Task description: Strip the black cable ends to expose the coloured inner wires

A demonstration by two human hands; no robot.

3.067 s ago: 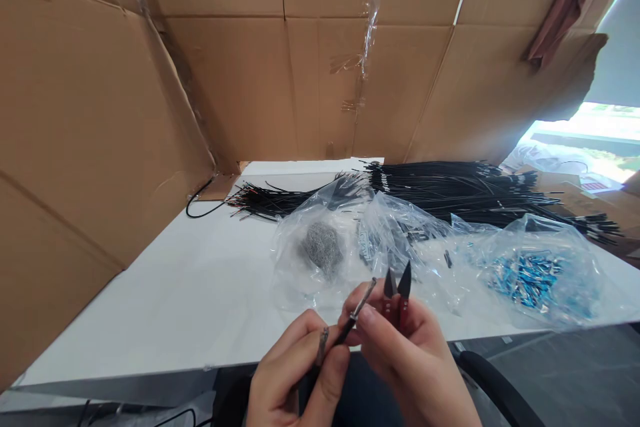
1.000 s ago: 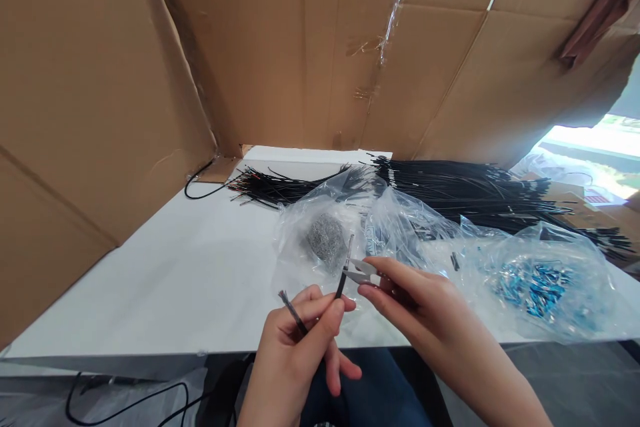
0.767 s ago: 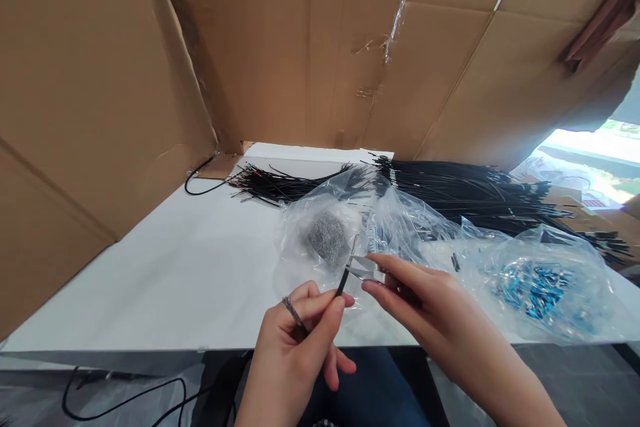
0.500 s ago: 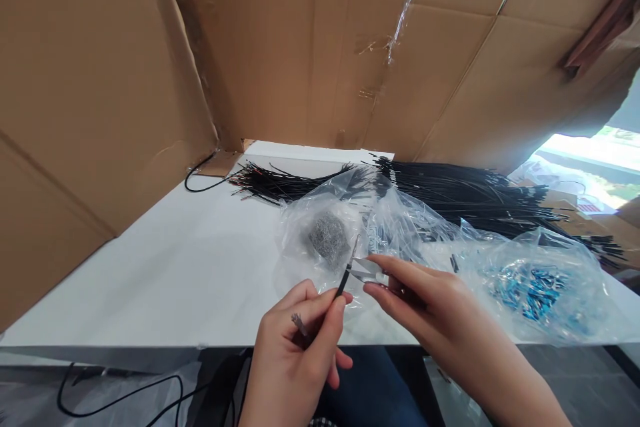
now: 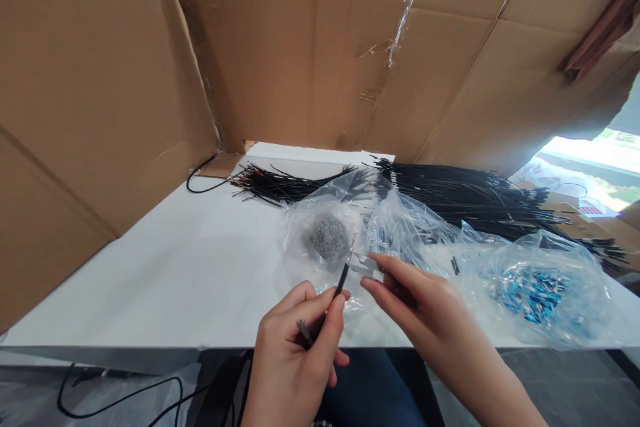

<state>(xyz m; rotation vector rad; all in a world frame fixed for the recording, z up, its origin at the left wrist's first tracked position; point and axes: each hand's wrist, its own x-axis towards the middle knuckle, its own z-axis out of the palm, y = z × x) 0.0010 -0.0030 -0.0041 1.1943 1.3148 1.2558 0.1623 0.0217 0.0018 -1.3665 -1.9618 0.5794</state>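
Observation:
My left hand [image 5: 303,340] is closed around a black cable [image 5: 341,280], pinching it between thumb and forefinger. The cable tilts up and away, and a thin stripped wire end [image 5: 353,240] sticks out of its sheath. A frayed grey braided tip [image 5: 303,328] pokes out between the fingers of the same hand. My right hand [image 5: 415,290] grips small snips [image 5: 367,265] with light metal blades. Their tips meet the cable where the black sheath ends. Behind the cable end lies a clear plastic bag with a grey tangle of fine wire scraps [image 5: 329,238].
Bundles of black cables [image 5: 460,190] lie along the back of the white table [image 5: 200,267]. A clear bag of blue pieces [image 5: 543,293] sits at the right. Cardboard walls [image 5: 280,60] stand at the back and left. Loose black cable [image 5: 125,397] hangs below the table edge.
The snips' blades have closed together against the cable and tilted slightly. My right hand has shifted a little to the left, while my left hand keeps its hold on the cable.

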